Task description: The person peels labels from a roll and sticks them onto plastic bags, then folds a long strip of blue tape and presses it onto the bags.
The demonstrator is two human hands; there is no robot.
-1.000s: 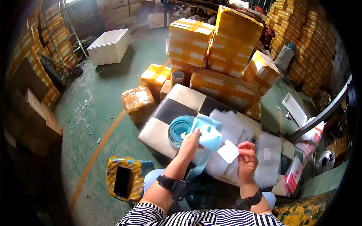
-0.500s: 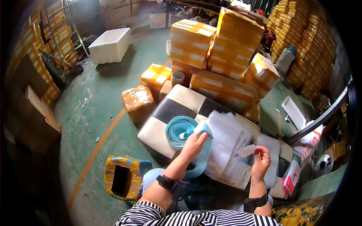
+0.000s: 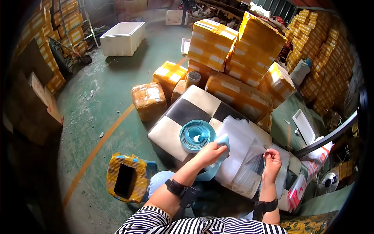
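While the left hand (image 3: 210, 153) reaches over the near edge of the surface (image 3: 202, 99), its bent fingers clamp the loose end of a blue strip (image 3: 223, 143), whose coil (image 3: 197, 135) lies toward the left corner. The right hand (image 3: 271, 165) is raised, fingers curled, beside clear sheets (image 3: 237, 142) nearer the right end; whether it grips one, I cannot tell.
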